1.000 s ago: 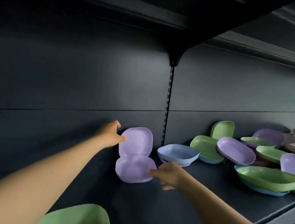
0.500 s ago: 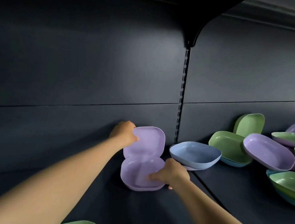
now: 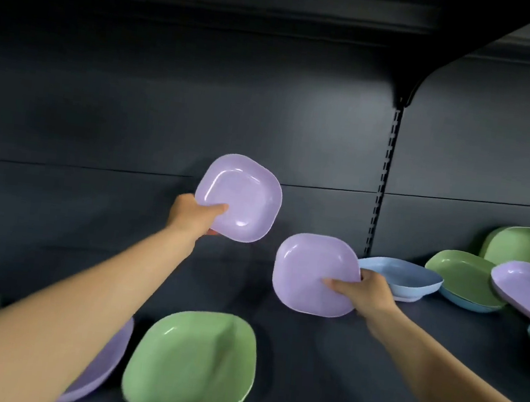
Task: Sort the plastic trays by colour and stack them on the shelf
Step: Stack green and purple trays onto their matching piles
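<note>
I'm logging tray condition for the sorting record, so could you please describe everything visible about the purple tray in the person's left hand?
The purple tray is a shallow, rounded-square dish of glossy, smooth plastic, pale lilac, with a raised rim and a flat inner base catching highlights. It is held up off the shelf, tilted so its inside faces the camera, in front of the dark back panel. The left hand pinches its lower-left rim, thumb on the inner face. Nothing else touches it; no damage shows.

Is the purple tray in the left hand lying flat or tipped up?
Tipped up: the purple tray shows its hollow face to the camera, held clear of the shelf by the left hand gripping its lower corner.
</note>
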The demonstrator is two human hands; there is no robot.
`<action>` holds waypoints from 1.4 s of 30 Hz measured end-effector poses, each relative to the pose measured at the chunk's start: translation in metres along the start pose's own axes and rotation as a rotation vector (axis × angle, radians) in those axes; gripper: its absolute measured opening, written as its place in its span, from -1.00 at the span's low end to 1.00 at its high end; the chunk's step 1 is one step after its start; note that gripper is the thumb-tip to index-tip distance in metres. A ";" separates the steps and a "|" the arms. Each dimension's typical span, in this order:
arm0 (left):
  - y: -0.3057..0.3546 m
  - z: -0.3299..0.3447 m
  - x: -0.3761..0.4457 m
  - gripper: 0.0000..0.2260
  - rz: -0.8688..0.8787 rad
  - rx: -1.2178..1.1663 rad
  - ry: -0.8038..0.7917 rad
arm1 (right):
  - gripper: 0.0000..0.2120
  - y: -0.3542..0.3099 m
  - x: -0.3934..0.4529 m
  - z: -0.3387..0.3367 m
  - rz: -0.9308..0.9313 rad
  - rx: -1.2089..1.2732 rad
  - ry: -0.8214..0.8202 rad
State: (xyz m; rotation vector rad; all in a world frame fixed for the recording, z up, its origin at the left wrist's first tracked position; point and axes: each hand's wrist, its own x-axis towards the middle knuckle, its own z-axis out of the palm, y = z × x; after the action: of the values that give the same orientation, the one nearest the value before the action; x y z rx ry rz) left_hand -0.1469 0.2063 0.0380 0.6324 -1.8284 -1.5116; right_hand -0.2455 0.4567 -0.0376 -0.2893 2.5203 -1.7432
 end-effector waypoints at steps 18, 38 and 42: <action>-0.051 -0.241 -0.111 -0.76 -0.114 -0.431 0.385 | -0.75 -0.100 -0.157 0.141 -0.068 0.047 -0.281; -0.089 -0.296 -0.085 -0.77 -0.248 -0.461 0.117 | -0.43 -0.134 -0.196 0.219 -0.176 -0.622 -0.234; -0.087 -0.280 -0.088 -0.80 -0.238 -0.434 0.041 | -0.41 -0.147 -0.218 0.209 -0.168 -0.230 -0.522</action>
State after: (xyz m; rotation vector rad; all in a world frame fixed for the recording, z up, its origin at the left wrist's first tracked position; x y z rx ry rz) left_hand 0.1173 0.0708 -0.0359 0.6745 -1.3630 -1.9599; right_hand 0.0183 0.2554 0.0128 -0.8647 2.3432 -1.2043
